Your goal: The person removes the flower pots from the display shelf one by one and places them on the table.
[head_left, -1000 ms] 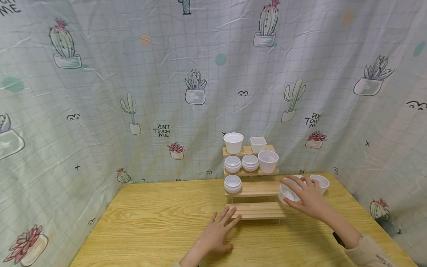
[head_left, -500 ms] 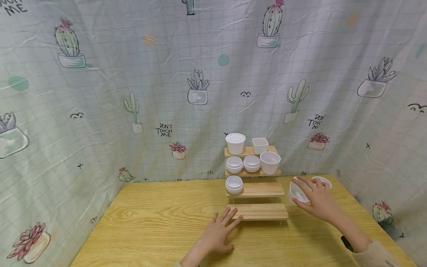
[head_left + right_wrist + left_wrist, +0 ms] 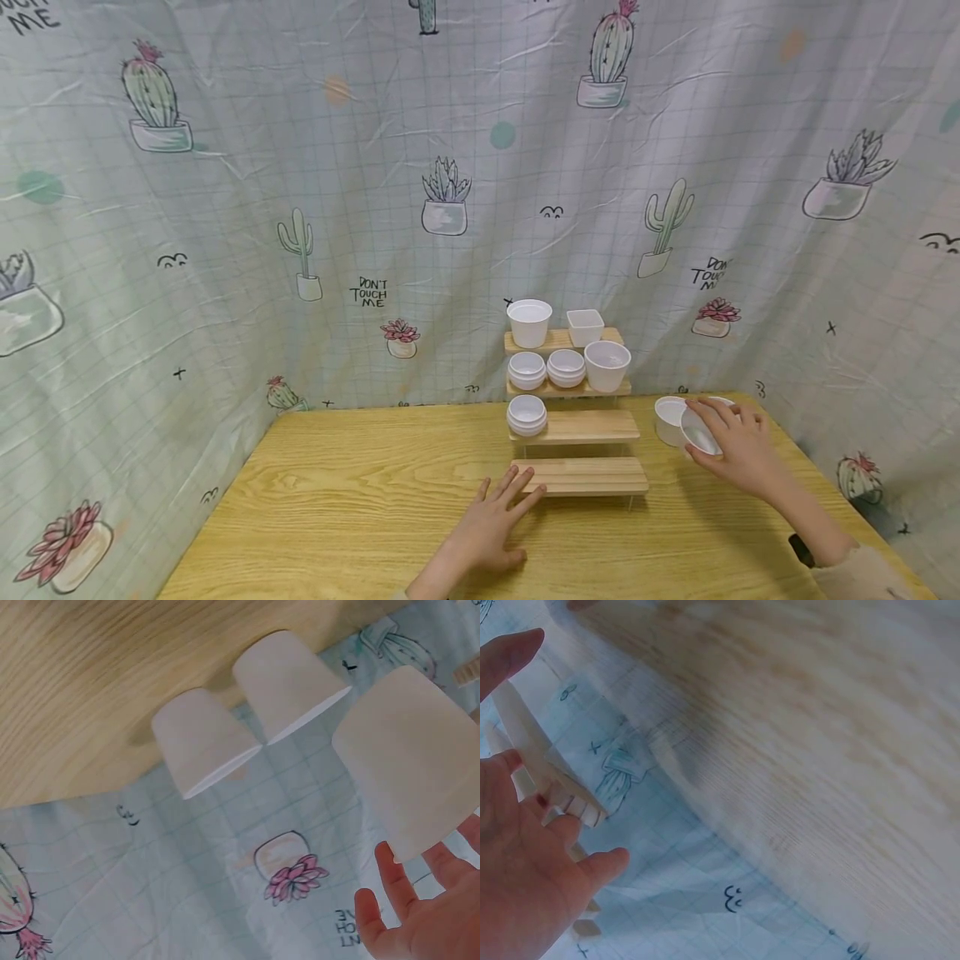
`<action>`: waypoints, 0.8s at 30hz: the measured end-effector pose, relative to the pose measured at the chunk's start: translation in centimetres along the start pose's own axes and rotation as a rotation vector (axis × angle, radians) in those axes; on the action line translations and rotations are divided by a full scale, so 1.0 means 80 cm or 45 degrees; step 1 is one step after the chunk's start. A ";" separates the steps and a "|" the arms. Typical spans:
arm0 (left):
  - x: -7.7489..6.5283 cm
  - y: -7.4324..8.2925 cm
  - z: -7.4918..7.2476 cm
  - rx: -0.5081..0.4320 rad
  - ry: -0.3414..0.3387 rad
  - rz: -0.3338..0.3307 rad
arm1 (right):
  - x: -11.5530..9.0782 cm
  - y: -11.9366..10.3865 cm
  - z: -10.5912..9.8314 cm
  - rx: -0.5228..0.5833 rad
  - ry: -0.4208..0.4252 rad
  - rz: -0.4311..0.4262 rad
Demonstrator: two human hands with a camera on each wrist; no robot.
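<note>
Head view, right hand: the right hand point(image 3: 738, 454) grips a white cup point(image 3: 697, 439) near its rim, thumb on one side and fingers over the other, to the right of a wooden stand point(image 3: 588, 475).
Head view, other cups: a second cup point(image 3: 670, 422) stands on the table point(image 3: 337, 500) just left of the gripped one; a third cup point(image 3: 724, 402) is mostly hidden by the hand.
Head view, left hand: the left hand point(image 3: 487, 527) lies spread and grasps nothing, fingertips at the left end of the stand's lowest tier.
Head view, tiers: top, a round pot point(image 3: 529, 325) and a square pot point(image 3: 586, 330); second, two ribbed bowls point(image 3: 527, 372) and a wide pot point(image 3: 607, 369); third, a single bowl point(image 3: 527, 417) at left.
Left wrist view, fingers: spread beside the stand's pale tiers.
Right wrist view, gripped cup: raised above the table, fingertips at its rim; the other two stand close together.
Right wrist view, backdrop: cactus-print cloth point(image 3: 187, 855).
</note>
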State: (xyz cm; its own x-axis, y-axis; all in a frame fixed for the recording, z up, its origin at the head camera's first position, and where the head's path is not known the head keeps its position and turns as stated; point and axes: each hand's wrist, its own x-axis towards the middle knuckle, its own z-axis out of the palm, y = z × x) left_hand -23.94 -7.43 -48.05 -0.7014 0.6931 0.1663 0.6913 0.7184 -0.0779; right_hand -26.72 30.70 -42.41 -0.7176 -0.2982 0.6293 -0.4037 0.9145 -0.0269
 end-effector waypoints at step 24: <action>0.000 -0.001 0.003 -0.003 0.018 0.003 | -0.023 0.074 0.001 -0.097 -0.092 0.267</action>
State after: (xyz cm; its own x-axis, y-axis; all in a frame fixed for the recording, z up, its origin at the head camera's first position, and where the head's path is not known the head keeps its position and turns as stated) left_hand -24.05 -7.47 -48.25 -0.6974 0.6937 0.1801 0.6933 0.7166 -0.0760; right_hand -27.82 36.65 -43.80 -0.8211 -0.1155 0.5590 -0.1993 0.9757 -0.0911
